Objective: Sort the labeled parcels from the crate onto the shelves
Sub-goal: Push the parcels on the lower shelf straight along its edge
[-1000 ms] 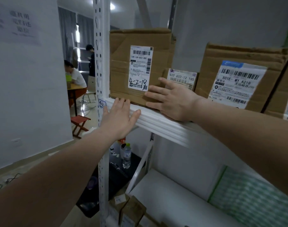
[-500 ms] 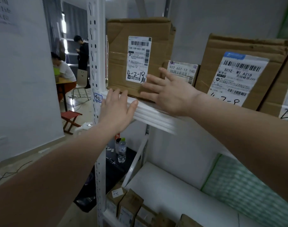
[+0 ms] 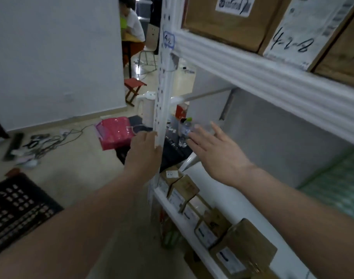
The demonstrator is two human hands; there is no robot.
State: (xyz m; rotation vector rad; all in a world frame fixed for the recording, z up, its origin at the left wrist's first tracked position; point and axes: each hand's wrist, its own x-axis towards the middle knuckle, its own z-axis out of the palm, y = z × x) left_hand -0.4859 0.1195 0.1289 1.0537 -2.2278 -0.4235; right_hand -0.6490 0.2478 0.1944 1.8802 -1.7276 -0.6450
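Note:
A brown labeled parcel [image 3: 224,23] stands on the white upper shelf [image 3: 252,71] at the top, beside another parcel with a label marked 4-2-8 [image 3: 305,27]. Both my hands are below that shelf and hold nothing. My left hand [image 3: 144,152] hangs in front of the white shelf post [image 3: 162,101] with fingers straight. My right hand [image 3: 214,152] is spread in the air to the right of the post. The black crate [image 3: 17,208] sits on the floor at lower left. Several small labeled parcels [image 3: 208,220] line the lower shelf.
A pink bag [image 3: 115,131], cables and tools lie on the floor to the left. A red folding stool [image 3: 135,85], a white kettle and water bottles stand behind the post. A seated person is at a table in the far room. A grey wall is on the left.
Both hands have come off the upper shelf and parcel and dropped lower. The view has tilted down, bringing the floor, crate and lower shelf into sight.

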